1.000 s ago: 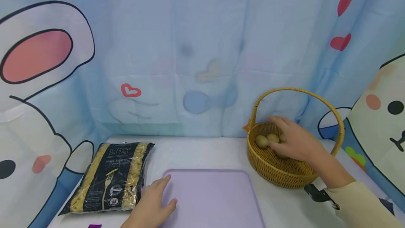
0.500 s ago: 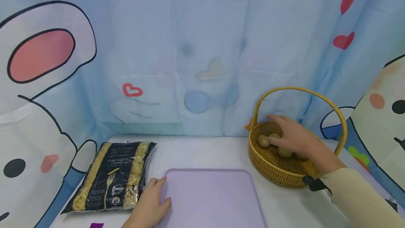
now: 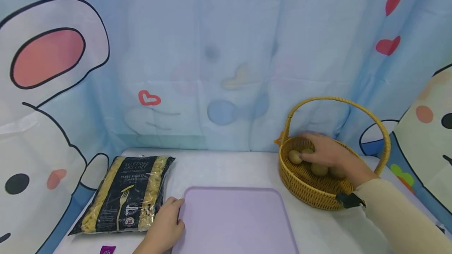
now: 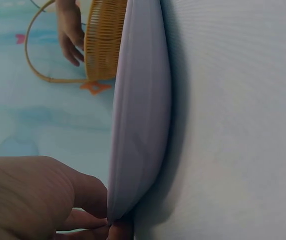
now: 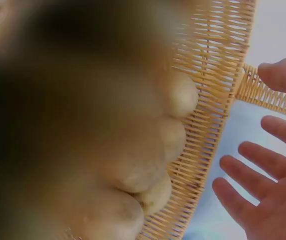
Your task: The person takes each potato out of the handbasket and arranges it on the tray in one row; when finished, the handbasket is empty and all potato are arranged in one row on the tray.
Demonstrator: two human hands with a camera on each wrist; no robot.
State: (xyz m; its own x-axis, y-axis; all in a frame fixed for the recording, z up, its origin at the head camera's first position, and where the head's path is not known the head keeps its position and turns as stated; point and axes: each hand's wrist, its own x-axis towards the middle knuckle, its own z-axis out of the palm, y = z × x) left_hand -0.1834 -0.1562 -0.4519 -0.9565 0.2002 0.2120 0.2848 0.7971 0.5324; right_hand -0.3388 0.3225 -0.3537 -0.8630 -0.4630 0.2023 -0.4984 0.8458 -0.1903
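At the left edge of a lilac tray, my left hand pinches the rim between thumb and fingers. The left wrist view has this left hand at the near end of the raised tray side. My right hand reaches into a wicker basket under its arched handle, over several potatoes. Seen from the right wrist, the right hand has its fingers straight and spread, with the potatoes below it. A dark blur covers much of that view.
A bag of penne pasta lies flat on the white table, left of the tray. Near the front edge is a small purple packet. A printed blue curtain hangs directly behind the table.
My left hand's thumb and fingers have closed onto the tray rim. The potatoes under my right hand have spread apart in the basket, with more of them showing on the right.
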